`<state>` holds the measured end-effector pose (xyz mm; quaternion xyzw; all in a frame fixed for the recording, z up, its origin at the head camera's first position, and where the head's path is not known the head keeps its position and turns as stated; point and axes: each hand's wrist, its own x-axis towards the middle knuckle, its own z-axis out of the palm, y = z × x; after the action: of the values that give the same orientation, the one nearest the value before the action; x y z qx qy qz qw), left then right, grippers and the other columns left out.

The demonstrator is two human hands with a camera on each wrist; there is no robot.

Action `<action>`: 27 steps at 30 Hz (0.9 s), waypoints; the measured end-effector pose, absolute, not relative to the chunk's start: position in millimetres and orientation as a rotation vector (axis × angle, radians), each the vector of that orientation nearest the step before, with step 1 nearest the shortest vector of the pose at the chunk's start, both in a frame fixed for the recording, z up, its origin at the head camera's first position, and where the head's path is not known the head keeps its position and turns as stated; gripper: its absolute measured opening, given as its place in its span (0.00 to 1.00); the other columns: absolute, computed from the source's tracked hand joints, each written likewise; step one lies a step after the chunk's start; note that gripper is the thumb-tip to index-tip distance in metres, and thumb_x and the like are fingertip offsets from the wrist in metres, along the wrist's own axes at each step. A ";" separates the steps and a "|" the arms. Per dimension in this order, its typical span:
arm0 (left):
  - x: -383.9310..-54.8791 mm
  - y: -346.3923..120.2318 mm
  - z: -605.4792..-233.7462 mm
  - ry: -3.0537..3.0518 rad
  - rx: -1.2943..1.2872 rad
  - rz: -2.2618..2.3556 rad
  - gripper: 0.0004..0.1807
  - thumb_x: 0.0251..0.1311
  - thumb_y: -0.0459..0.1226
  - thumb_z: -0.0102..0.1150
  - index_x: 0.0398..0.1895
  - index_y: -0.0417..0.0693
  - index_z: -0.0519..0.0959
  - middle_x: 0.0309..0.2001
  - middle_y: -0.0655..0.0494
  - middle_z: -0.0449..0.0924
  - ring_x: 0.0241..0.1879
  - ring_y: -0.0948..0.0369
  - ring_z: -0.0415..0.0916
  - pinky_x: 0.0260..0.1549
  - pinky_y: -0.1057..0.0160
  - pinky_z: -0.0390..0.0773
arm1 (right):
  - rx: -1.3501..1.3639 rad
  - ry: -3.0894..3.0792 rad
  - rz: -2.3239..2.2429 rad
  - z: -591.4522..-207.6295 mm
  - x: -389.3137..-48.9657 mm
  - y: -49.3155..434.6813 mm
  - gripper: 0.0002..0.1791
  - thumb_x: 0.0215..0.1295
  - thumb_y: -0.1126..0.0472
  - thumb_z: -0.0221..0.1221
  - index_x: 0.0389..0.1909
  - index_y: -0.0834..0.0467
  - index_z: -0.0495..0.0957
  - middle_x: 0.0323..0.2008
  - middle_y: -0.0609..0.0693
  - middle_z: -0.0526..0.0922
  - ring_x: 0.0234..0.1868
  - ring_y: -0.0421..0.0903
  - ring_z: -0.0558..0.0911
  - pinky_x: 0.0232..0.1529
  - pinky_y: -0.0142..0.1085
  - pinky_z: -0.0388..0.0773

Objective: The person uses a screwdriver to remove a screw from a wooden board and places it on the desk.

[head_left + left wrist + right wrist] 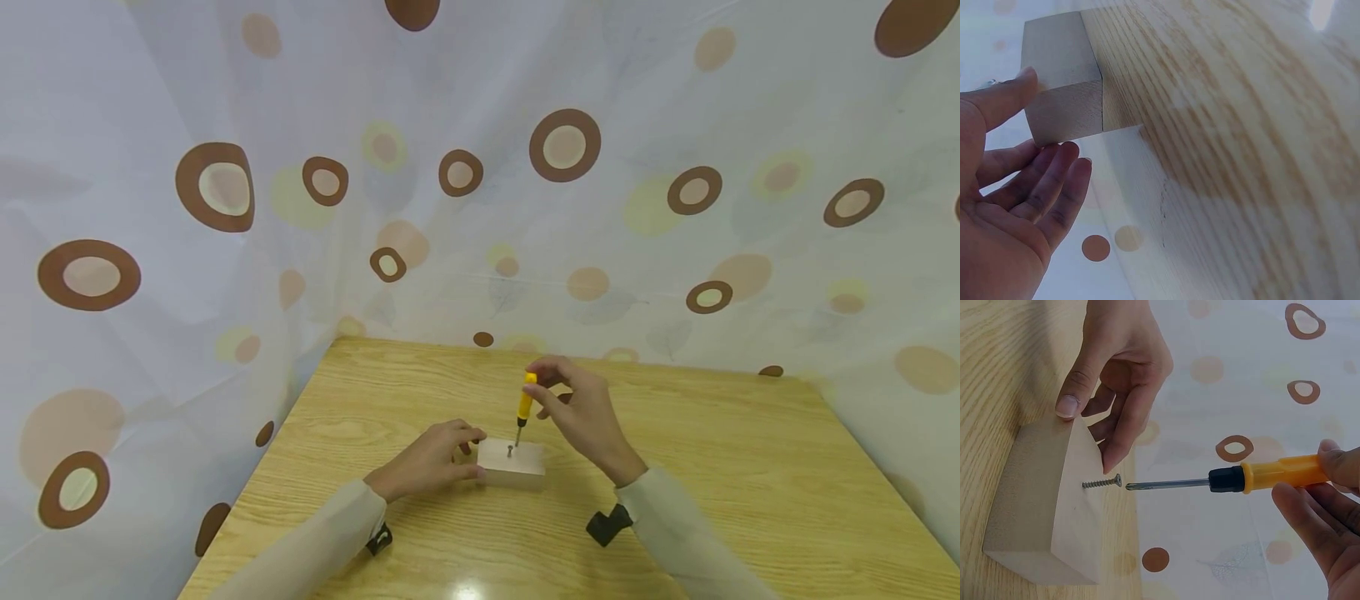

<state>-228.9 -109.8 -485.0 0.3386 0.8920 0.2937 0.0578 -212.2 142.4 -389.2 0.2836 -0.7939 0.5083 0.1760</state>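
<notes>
A pale wooden block [512, 477] lies on the table, and a screw [1101, 484] stands up from its top face with much of its thread exposed. My left hand [431, 460] holds the block's left end, thumb on the near side and fingers on the far side. Above it, my right hand [583, 410] pinches the yellow handle of a Phillips screwdriver [1282, 474] between thumb and fingers. The shaft points down at the block, and in the right wrist view its tip sits just off the screw head, roughly in line with it.
The light wood-grain table [390, 379] stretches out around the block. Behind it and along both sides hangs a white curtain [480, 225] printed with brown and beige spots. A black wrist device [609, 525] sits at the right cuff.
</notes>
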 end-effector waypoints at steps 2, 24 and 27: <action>-229.1 -109.7 -484.8 2.698 1.020 0.894 0.32 0.66 0.50 0.68 0.68 0.43 0.76 0.60 0.53 0.78 0.51 0.61 0.79 0.43 0.68 0.80 | 0.814 -2.236 1.435 -383.5 -207.1 138.8 0.12 0.66 0.75 0.65 0.49 0.66 0.79 0.39 0.60 0.83 0.36 0.60 0.84 0.26 0.45 0.85; -229.7 -108.7 -485.0 2.700 0.999 0.887 0.30 0.67 0.48 0.68 0.67 0.44 0.77 0.60 0.52 0.78 0.51 0.60 0.79 0.42 0.69 0.80 | 0.923 -2.354 1.359 -402.7 -229.9 143.8 0.11 0.73 0.59 0.63 0.54 0.51 0.81 0.44 0.47 0.86 0.39 0.44 0.85 0.29 0.38 0.85; -229.1 -108.3 -484.6 2.700 1.008 0.894 0.29 0.67 0.47 0.69 0.67 0.43 0.77 0.60 0.51 0.78 0.50 0.59 0.79 0.42 0.68 0.80 | 0.931 -2.359 1.356 -402.4 -229.6 143.4 0.11 0.72 0.59 0.64 0.53 0.52 0.82 0.42 0.46 0.86 0.38 0.43 0.84 0.30 0.35 0.85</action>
<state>-229.1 -108.3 -484.6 0.3335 0.8931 0.2956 0.0618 -229.6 143.4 -402.4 0.3209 -0.8130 0.4674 0.1326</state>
